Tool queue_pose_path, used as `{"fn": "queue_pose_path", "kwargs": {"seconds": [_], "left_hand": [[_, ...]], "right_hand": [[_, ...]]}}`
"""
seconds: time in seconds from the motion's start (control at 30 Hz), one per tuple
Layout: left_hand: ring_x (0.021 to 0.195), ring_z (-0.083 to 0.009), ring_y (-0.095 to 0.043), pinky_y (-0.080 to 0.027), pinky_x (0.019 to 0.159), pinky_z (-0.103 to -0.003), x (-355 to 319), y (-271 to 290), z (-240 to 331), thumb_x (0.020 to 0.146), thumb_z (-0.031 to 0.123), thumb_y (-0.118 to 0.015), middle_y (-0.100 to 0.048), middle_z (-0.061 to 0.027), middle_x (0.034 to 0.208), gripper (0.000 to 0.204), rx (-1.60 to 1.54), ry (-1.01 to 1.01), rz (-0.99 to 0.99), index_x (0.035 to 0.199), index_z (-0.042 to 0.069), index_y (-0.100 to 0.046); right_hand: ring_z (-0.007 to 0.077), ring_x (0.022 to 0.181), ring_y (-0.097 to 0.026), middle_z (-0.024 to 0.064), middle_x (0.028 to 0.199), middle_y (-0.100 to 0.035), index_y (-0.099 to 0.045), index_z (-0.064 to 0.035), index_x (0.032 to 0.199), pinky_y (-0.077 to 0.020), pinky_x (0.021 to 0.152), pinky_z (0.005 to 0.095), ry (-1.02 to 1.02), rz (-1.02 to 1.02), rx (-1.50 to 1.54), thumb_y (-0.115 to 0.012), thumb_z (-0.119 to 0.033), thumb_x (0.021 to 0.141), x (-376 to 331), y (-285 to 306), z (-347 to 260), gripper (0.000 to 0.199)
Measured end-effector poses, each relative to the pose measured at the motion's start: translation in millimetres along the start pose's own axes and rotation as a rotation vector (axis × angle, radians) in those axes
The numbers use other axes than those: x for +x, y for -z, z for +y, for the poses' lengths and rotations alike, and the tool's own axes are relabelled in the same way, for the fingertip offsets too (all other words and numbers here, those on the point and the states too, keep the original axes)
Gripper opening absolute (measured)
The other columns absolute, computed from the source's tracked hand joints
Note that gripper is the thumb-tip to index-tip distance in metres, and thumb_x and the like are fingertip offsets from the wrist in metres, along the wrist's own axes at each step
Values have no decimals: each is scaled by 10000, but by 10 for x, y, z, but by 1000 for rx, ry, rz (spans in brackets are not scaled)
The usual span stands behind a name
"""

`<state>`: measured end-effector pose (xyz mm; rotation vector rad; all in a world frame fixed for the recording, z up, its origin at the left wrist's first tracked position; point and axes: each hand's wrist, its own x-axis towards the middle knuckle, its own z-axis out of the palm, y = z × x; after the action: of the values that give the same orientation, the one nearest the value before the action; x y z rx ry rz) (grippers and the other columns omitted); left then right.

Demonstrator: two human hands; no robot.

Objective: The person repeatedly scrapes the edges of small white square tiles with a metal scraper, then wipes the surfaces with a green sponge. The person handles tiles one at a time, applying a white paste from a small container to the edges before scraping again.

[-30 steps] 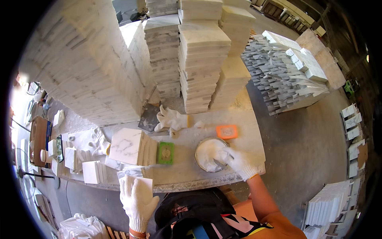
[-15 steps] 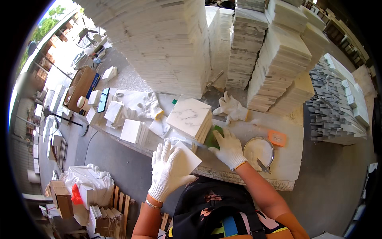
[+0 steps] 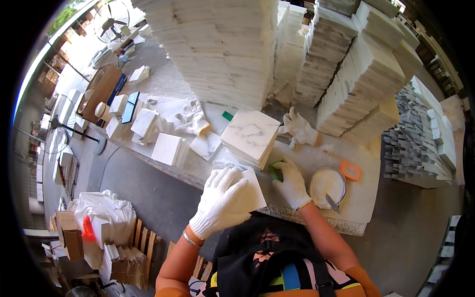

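Note:
My left hand (image 3: pixel 221 200), in a white knit glove, grips a square white tile (image 3: pixel 255 189) by its left side, at the front edge of the worktable. Its fingers lie across the tile's face, and the thumb is partly hidden. My right hand (image 3: pixel 292 184), also gloved, is closed on a small green block (image 3: pixel 275 171) close to the tabletop. Most of that block is hidden by the glove. Just beyond both hands sits a stack of grey-veined marble tiles (image 3: pixel 250 129).
A round metal tray (image 3: pixel 345 184) of whitish material, with a knife (image 3: pixel 332 202) across its rim, stands right of my right hand near an orange box (image 3: pixel 350 170). Loose gloves (image 3: pixel 300 127), small tile stacks (image 3: pixel 168 149) and a phone (image 3: pixel 130 107) lie around. Tall slab stacks (image 3: pixel 217 59) rise behind.
The view has shifted. My right hand has drawn the green block nearer to me, its fingers now curled round it. The tile in my left hand has come slightly toward my right hand.

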<state>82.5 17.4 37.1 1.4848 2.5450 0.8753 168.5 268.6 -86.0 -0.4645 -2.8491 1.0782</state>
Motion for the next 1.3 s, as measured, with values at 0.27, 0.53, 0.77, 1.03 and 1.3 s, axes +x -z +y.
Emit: {"fn": "queue_pose_path", "kwargs": {"seconds": [0.27, 0.53, 0.77, 1.03, 1.3], "left_hand": [[1372, -442, -485, -343, 1168, -600, -12, 24, -246, 565, 393, -928, -534, -194, 1460, 875, -9, -76, -107, 1338, 120, -622], [1376, -439, -482, -343, 1170, -596, 17, -23, -332, 580, 410, -919, -530, -195, 1467, 874, -65, -142, -101, 1350, 127, -619], [1355, -451, -513, -375, 1143, -602, 27, -15, -386, 547, 404, -923, -563, -207, 1432, 846, -110, -170, -67, 1301, 123, -662], [1362, -446, -508, -377, 1141, -598, 44, -12, -403, 541, 390, -920, -564, -196, 1436, 833, -127, -190, -86, 1292, 133, -669], [1368, -443, -506, -363, 1158, -596, 61, -1, -380, 548, 396, -919, -562, -203, 1449, 811, -153, -197, -84, 1276, 131, -680]], "right_hand": [[272, 1497, -395, 180, 1562, -480, -482, 71, 1487, -244, 1264, 383, -228, 33, 1178, -681, -162, 796, -710, 576, -723, 756], [253, 1418, -456, 160, 1490, -534, -495, 19, 1494, -321, 1204, 366, -234, 235, 1015, -659, -227, 902, -636, -37, -945, 661], [272, 1422, -470, 202, 1503, -511, -523, 19, 1452, -344, 1203, 391, 95, 311, 617, -685, -192, 885, -1001, 70, -1118, 626], [354, 1374, -526, 235, 1484, -528, -561, 6, 1385, -386, 1177, 430, 30, 350, 502, -726, -162, 865, -835, 58, -1063, 571], [333, 1389, -502, 217, 1480, -525, -548, 2, 1407, -361, 1189, 409, -40, 379, 494, -717, -222, 883, -718, -16, -998, 595]]}}
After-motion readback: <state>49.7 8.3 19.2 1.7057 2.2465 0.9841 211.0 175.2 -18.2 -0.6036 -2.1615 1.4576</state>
